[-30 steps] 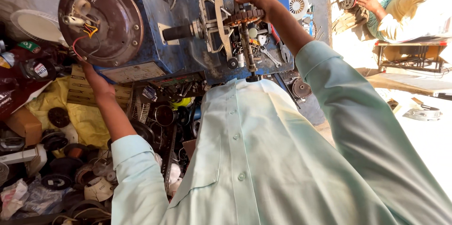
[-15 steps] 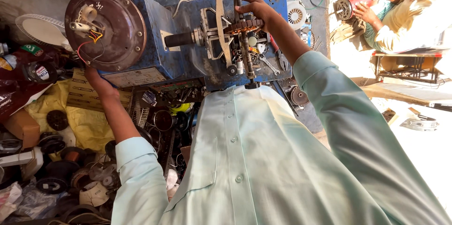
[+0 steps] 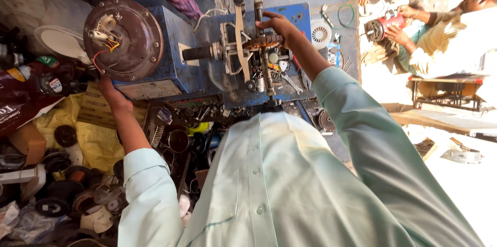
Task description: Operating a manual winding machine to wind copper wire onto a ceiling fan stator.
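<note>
Since the earlier frame the right hand [image 3: 277, 23] has barely shifted, fingers curled around the copper coil [image 3: 263, 41] on the blue winding machine [image 3: 171, 61]; left hand [image 3: 111, 94] grips the machine's lower edge; winding seems under way, needing steady guidance next.

- My left hand [image 3: 111, 94] sits lower against the round motor housing [image 3: 123, 39] than a second ago, now at its bottom edge.
- My right hand [image 3: 277, 24] now grips the copper-wound rotor [image 3: 263, 42] right of that housing, not above it.
</note>
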